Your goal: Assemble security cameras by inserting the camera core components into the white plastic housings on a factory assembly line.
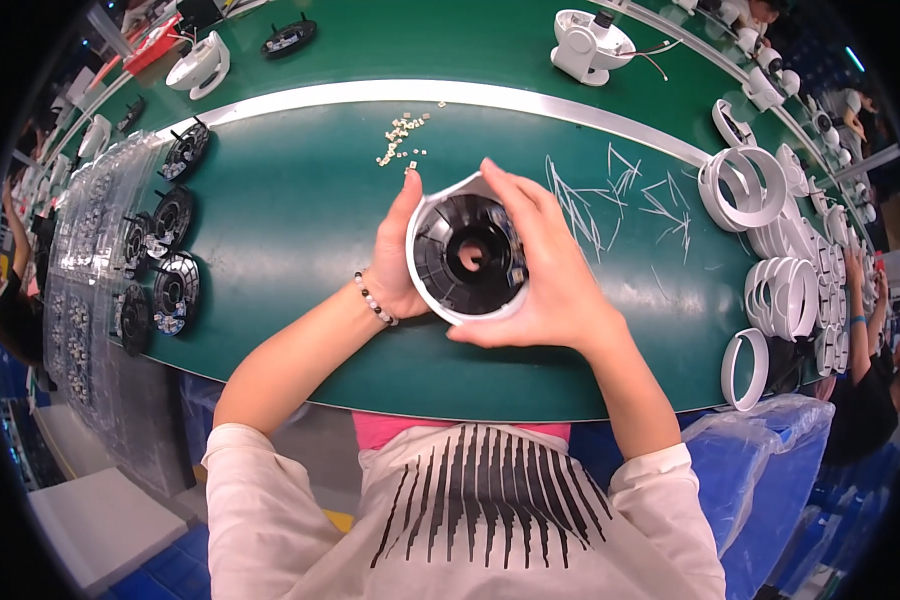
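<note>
Holding a round white plastic housing with a black ribbed insert and centre hole (468, 252) at frame centre, lifted just above the green mat-covered workbench (300, 230). Left hand (398, 265) cupping the left wall, thumb pointing up along the rim, fingers wrapped behind and mostly hidden. Right hand (548, 270) clamping the right side, fingers curled together over the upper rim, thumb under the lower edge.

Risks, as judgement: gripping only by the thin rim, so slipping or tilting could be dropping the housing onto the mat; fingers overlapping the rim could be pinching or nudging the black insert out of seat. Loose pile of small pale square chips (402, 138) sitting just above the hands, near enough for scattering with a forward sweep. Thin white plastic slivers (610, 195) lying upper right of the hands, likely catching under a wrist.

Room: open mat left of centre and below the hands toward the near bench edge. Row of black round finned parts (165, 260) crowding far left; stack of white plastic rings (780, 290) crowding far right. Raised silver strip (390, 92) bounding the top.
</note>
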Action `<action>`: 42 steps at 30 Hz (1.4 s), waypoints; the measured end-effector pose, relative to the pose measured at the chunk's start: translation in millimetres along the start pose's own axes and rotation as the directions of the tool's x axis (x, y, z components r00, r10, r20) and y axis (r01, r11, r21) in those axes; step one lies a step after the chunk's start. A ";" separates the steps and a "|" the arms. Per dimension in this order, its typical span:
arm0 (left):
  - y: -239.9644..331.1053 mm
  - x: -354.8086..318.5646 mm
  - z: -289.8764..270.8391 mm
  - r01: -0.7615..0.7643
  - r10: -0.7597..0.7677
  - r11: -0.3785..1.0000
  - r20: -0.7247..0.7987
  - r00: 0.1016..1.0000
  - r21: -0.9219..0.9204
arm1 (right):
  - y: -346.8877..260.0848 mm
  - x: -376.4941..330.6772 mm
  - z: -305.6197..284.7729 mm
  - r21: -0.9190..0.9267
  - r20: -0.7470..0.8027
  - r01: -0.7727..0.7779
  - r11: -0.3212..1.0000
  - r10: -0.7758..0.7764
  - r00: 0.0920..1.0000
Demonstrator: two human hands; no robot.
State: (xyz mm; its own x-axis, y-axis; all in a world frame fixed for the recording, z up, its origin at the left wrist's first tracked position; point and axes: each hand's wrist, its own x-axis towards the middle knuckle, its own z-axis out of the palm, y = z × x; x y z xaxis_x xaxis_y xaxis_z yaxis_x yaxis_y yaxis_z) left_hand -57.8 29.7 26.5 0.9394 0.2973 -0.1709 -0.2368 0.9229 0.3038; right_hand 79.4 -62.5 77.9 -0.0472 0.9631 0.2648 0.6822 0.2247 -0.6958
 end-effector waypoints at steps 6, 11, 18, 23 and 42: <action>0.4 -2.5 16.9 -0.161 0.166 0.985 -0.079 0.983 0.066 | -1.8 -0.4 24.2 -0.060 -0.197 -0.097 0.993 0.084 0.977; 2.5 -8.0 18.7 -0.198 0.202 0.978 -0.067 0.977 0.062 | -1.7 -1.6 38.7 -0.096 -0.281 -0.075 0.993 0.045 0.959; 26.8 -0.3 13.5 -0.151 0.153 0.988 -0.285 0.946 0.027 | 11.9 1.0 29.4 -0.081 -0.207 0.138 0.987 -0.152 0.966; 30.3 -5.8 -3.4 0.122 -0.139 0.988 -0.192 0.971 -0.096 | 25.6 2.1 18.3 0.071 -0.386 0.206 0.976 -0.164 0.908; 23.6 -5.6 -22.0 0.353 -0.346 0.919 0.068 0.936 -0.178 | 34.6 3.0 2.3 0.859 -0.221 -0.047 0.510 0.451 0.865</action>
State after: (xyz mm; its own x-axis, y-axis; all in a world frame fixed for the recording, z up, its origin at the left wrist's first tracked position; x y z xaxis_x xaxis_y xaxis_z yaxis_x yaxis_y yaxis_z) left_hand -74.1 55.2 14.0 0.9778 -0.0577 -0.2014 0.0695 0.9962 0.0517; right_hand 101.2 -51.6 53.1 0.4282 0.9016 0.0621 -0.2768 0.1962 -0.9407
